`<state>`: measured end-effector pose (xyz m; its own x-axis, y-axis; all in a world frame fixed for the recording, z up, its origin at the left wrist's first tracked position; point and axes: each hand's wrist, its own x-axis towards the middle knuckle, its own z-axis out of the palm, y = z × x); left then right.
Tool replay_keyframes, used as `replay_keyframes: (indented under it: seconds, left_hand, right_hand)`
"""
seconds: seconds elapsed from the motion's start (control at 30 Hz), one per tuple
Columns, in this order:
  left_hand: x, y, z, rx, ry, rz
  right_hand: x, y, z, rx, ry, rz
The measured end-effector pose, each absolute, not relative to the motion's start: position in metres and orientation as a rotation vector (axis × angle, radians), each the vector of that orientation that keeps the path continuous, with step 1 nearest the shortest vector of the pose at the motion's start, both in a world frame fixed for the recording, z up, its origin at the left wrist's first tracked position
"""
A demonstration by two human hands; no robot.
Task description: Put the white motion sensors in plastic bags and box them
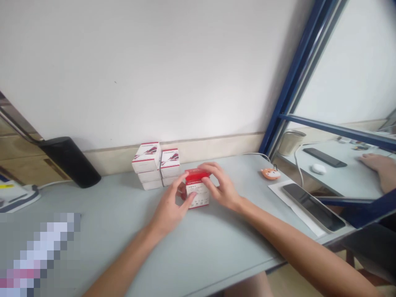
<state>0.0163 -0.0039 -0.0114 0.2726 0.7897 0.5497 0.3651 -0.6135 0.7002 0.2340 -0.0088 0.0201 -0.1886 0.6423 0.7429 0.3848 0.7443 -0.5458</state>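
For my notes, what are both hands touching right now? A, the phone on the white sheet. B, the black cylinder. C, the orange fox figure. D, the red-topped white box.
D. The left hand and the right hand are cupped around the red-topped white box, which sits in front of the stacked white boxes.

The left grip [170, 206] and right grip [221, 185] close around a white carton with a red top [197, 194] on the grey desk [123, 243], the right fingers [210, 168] resting over its red end. Just behind stand two stacks of white-and-red boxes [147, 157] against the wall [123, 70]. Further right, a smartphone [314, 207] lies on white paper [278, 186], near a small orange fox figurine [270, 174].
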Motion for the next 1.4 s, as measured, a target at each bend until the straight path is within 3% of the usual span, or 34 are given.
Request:
replay_keyframes:
  seconds: [0.67, 1.0, 1.1, 1.23, 1.4]
  left_hand:
    - [0.009, 0.000, -0.010, 2.156, 0.998, 1.194]
    - [0.009, 0.022, -0.002, 1.604, 0.862, 1.562]
    - [-0.005, 0.027, 0.010, 1.674, 1.040, 1.645]
    - [-0.040, 0.039, 0.019, 1.631, 1.437, 2.159]
    - [-0.072, 0.065, 0.008, 1.396, 1.258, 1.864]
  right_hand:
    - [0.234, -0.012, 0.029, -0.780, -1.815, 0.336]
    - [0.230, -0.003, 0.000, -0.879, -1.897, 0.657]
    - [0.228, -0.005, 0.003, -0.896, -1.799, 0.458]
    - [0.228, -0.005, 0.015, -0.893, -1.706, 0.000]
    - [0.213, 0.019, 0.030, -0.876, -1.841, -0.323]
